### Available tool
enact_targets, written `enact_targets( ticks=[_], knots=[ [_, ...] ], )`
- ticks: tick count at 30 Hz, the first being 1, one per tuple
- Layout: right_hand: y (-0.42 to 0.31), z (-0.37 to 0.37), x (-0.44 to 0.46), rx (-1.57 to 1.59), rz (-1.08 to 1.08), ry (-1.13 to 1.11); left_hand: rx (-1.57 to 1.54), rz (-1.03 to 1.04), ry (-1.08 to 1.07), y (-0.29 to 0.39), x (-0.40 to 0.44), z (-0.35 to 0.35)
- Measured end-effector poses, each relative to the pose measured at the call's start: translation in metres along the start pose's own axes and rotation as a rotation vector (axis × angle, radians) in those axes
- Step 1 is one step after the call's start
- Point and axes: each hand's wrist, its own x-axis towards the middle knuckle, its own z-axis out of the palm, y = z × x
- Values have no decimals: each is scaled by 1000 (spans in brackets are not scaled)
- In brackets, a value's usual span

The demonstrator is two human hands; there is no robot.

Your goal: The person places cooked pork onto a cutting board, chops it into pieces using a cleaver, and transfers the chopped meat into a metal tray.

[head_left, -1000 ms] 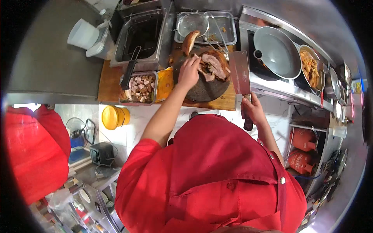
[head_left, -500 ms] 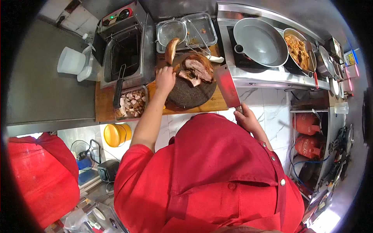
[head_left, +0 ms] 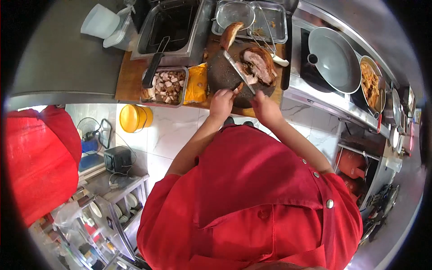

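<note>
My right hand (head_left: 266, 109) grips a cleaver (head_left: 238, 71), its blade seen nearly edge-on as it slants across the round dark chopping block (head_left: 218, 74). At the block's near edge, the closed fingers of my left hand (head_left: 222, 104) are on a small brown piece of meat (head_left: 238, 88), just left of the blade. A large roast chunk with browned skin (head_left: 261, 66) rests on the block's right side. Beside it lies a pale slice (head_left: 248, 75), partly behind the cleaver. Another browned slab (head_left: 231, 36) sits at the far edge.
Left of the block are a yellow packet (head_left: 196, 84) and a tray of diced meat (head_left: 184, 96). Behind stand a fryer (head_left: 200, 27) and a metal tray with a strainer (head_left: 281, 33). Pans (head_left: 335, 60) occupy the stove at right. A person in red (head_left: 40, 157) is at left.
My left hand has left the far slab and come to the near edge of the block. My right hand has brought the cleaver from the right onto the block. The view has shifted.
</note>
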Motion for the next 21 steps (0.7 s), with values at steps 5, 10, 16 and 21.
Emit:
enact_targets(
  ticks=[5, 10, 16, 21],
  knots=[
    [14, 5, 10, -107, 119, -362, -15, 32, -19, 1, -3, -4],
    [-18, -15, 18, -9, 16, -126, -27, 31, 25, 0, -4, -3],
    [15, 17, 5, -40, 119, -358, -50, 35, 21, 4, -3, -4],
    [-8, -1, 16, -62, 40, -243, -61, -6, 46, 7, -5, -8]
  ],
)
